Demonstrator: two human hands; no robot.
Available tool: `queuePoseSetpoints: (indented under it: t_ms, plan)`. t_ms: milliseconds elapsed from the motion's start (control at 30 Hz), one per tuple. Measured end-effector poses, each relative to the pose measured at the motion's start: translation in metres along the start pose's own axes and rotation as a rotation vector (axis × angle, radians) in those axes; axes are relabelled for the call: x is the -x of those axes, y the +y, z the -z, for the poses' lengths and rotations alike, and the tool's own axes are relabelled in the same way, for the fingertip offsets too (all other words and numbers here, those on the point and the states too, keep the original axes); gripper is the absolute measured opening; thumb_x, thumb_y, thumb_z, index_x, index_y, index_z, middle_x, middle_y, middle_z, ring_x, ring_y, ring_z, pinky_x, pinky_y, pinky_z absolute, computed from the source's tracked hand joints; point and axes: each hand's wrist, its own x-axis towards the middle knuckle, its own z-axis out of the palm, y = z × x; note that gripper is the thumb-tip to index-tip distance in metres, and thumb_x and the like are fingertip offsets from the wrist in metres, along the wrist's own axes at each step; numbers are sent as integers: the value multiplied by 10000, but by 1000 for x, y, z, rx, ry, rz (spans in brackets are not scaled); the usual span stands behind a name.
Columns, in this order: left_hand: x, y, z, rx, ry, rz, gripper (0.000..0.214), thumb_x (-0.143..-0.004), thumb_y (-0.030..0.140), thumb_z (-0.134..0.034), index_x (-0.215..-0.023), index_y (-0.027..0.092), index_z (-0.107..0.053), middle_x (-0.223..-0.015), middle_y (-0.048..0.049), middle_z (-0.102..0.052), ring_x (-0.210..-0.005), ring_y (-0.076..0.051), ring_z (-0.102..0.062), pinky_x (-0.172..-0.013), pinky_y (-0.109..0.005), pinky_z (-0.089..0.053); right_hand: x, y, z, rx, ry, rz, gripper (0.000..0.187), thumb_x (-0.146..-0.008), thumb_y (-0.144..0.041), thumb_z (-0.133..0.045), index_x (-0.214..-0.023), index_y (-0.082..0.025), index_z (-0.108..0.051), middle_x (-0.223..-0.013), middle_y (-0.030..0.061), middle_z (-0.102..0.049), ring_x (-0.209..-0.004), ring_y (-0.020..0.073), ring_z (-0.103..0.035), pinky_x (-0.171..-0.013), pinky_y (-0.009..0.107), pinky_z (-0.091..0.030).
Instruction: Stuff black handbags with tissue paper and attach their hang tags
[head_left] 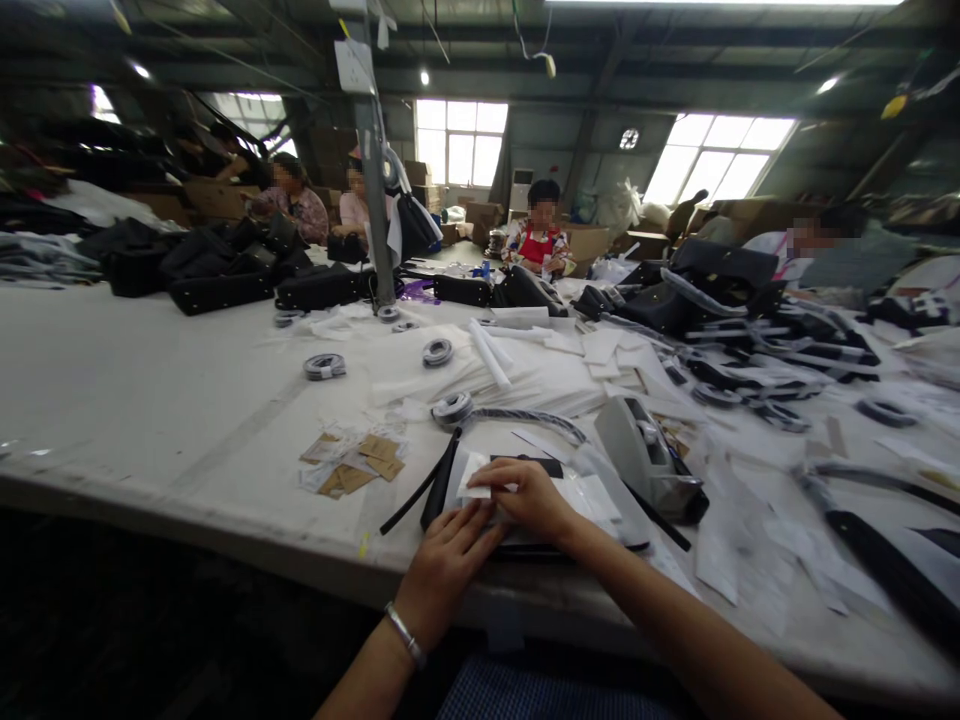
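In front of me a black bag (446,478) lies on the table, its top covered with pale sheet wrapping (626,515). A strap in clear wrap (525,413) curves behind it. My right hand (534,497) is closed in a pinch on a small white piece of paper (474,478) over the bag. Beside it my left hand (454,550) rests with fingers stretched out at the bag's near edge, close to the right fingertips. Exactly what lies under the fingers is hidden.
Right of the bag stands a grey tape dispenser (637,455). Brown and white tags (352,465) lie to the left. Coiled straps (325,367), white sheets (540,375) and black bags (221,290) spread farther back. A pole (381,200) rises at the far side. Several people work beyond.
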Motion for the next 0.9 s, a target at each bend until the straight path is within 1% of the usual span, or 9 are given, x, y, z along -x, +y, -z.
queuePoseSetpoints:
  t_ms: [67, 133, 233, 300, 400, 567, 667, 800, 900]
  plan:
    - [1, 1, 1, 61, -1, 31, 381, -977, 134, -418, -1329, 222, -535, -1251, -57, -658, -1170, -185, -596, -1022, -380, -477, 13, -3, -3, 50, -31, 55, 324, -820, -73, -538, -985, -222, -773, -985, 48, -751, -895, 163, -703, -838, 281, -549]
    - [2, 3, 1, 106, 28, 70, 321, -976, 146, -425, -1251, 199, -582, -1126, -51, -700, -1091, -179, -627, -1037, -378, -470, 22, -5, -6, 94, -39, 100, 343, -831, -67, -524, -1032, -218, -758, -1020, 60, -747, -915, 170, -705, -845, 287, -556]
    - [4, 6, 1, 89, 86, 111, 256, -969, 171, -440, -1146, 187, -625, -1065, -68, -704, -1061, -206, -631, -1001, -384, -499, 31, -5, -9, 116, -9, 145, 383, -816, -41, -519, -1078, -215, -739, -1047, 67, -741, -954, 177, -704, -874, 296, -559]
    - [5, 6, -1, 57, 113, 131, 243, -961, 175, -450, -1123, 181, -631, -1079, -91, -694, -1066, -222, -626, -968, -389, -523, 35, -6, -10, 109, 10, 161, 389, -821, -40, -518, -1089, -223, -733, -1058, 63, -740, -974, 177, -704, -894, 299, -558]
    - [6, 6, -3, 45, 139, 140, 276, -957, 168, -446, -1185, 157, -602, -1114, -120, -678, -1071, -227, -623, -949, -389, -537, 40, -6, -12, 105, 27, 171, 376, -844, -55, -521, -1096, -242, -729, -1072, 53, -740, -985, 176, -706, -909, 302, -559]
    - [7, 4, -6, 82, 153, 132, 280, -976, 202, -428, -1210, 154, -574, -1141, -115, -670, -1076, -219, -623, -950, -400, -542, 47, -7, -17, 74, 76, 182, 377, -861, -54, -516, -1103, -249, -729, -1094, 50, -735, -1021, 176, -698, -939, 309, -557]
    - [10, 3, -9, 108, 154, 146, 307, -967, 243, -468, -1250, 155, -548, -1167, -125, -659, -1106, -232, -611, -939, -405, -552, 51, -10, -18, 55, 105, 198, 361, -888, -73, -509, -1115, -251, -725, -1110, 55, -727, -1035, 172, -690, -949, 311, -554]
    - [17, 3, -13, 145, 165, 211, 408, -939, 287, -533, -1326, 162, -492, -1188, -132, -644, -1113, -243, -613, -925, -390, -563, 55, -12, -18, 113, 137, 221, 351, -912, -103, -506, -1147, -261, -713, -1094, 60, -724, -1009, 169, -692, -916, 301, -566]
    - [19, 4, -15, 197, 183, 296, 467, -930, 328, -560, -1363, 191, -452, -1287, -131, -598, -1173, -247, -596, -942, -376, -560, 58, -9, -20, 152, 128, 233, 345, -934, -123, -495, -1172, -266, -700, -1095, 62, -723, -1001, 167, -692, -899, 296, -572]
